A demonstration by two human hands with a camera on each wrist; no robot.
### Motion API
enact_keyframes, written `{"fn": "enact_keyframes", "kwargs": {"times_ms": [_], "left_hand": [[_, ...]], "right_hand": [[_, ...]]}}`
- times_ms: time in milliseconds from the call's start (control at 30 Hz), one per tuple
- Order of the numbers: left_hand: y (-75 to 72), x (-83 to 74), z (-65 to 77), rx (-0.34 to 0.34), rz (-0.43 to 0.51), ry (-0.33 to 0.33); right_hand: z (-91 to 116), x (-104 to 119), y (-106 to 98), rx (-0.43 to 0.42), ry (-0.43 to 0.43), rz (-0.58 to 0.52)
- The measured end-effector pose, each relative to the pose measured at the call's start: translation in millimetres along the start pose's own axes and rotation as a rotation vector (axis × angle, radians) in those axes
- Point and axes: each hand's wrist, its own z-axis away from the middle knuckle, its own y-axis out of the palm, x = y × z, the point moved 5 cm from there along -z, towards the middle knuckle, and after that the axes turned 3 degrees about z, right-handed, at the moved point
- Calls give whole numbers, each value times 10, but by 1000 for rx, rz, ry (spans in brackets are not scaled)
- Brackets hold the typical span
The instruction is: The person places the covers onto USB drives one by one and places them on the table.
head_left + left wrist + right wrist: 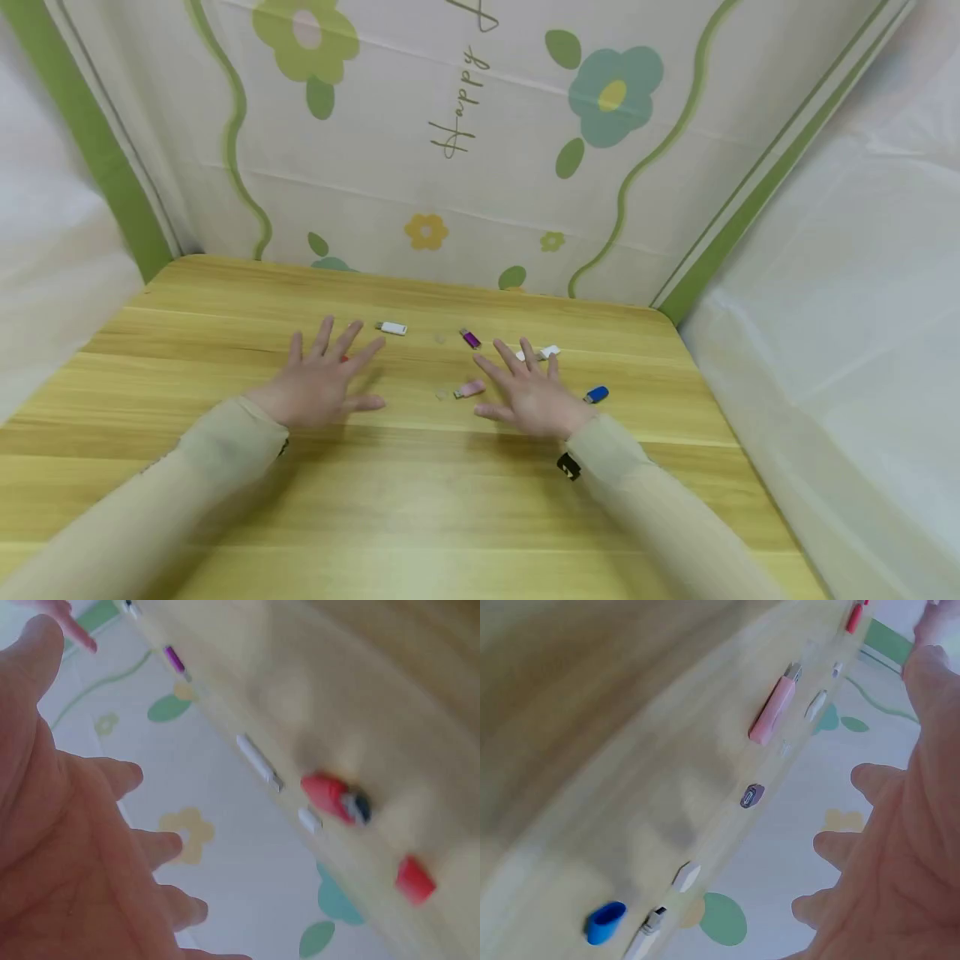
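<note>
While both hands are hovering palm-down over the USB sticks, the left hand (311,390) and right hand (536,396) are spreading fingers wide and holding nothing. Under the left hand, a red stick (330,796) is lying near its red cap (414,880), with a small white cap (310,820) sitting close by. Below the right one, a blue cap (605,922) is hiding from the head view. Between the hands, a pink stick (470,389) is resting near the right thumb. Just past the left fingertips, a white stick (392,328) is lying flat, and a purple stick (470,338) is sitting beyond the right index finger. Right of that hand, a blue stick (597,393) is showing its plug. Everything's resting on a wooden table (405,500), and a flowery curtain (510,183) is hanging beyond both hands.
</note>
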Motion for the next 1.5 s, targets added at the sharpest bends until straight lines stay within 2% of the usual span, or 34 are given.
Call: {"fn": "enact_keyframes", "kwargs": {"times_ms": [133, 233, 300, 367, 500, 633, 867, 1000, 1133, 1367, 1500], "left_hand": [[-205, 146, -108, -21, -48, 26], [-404, 258, -221, -20, -45, 46], [-481, 346, -321, -23, -21, 60], [-510, 425, -427, 2, 32, 48], [-452, 573, -627, 73, 105, 15], [-361, 745, -787, 131, 153, -47], [-180, 988, -916, 132, 240, -102], [-90, 1050, -982, 139, 269, -89], [-42, 1040, -1036, 136, 270, -50], [-22, 1030, -1111, 124, 181, 19], [1, 1032, -1134, 118, 143, 58]], "right_hand": [[-156, 3, -112, -1, -33, 27], [-317, 55, -229, -16, -74, 41], [-455, 118, -287, -32, -115, 64], [-618, 180, -314, -30, -140, 87], [-957, 300, -323, -15, -144, 86], [-1305, 408, -317, -2, -130, 82], [-1817, 556, -197, 17, -95, 90], [-2015, 634, -115, 25, -70, 90], [-2126, 697, -44, 25, -64, 86], [-2240, 727, 34, -11, -98, 120], [-2282, 729, 66, -18, -111, 91]]}}
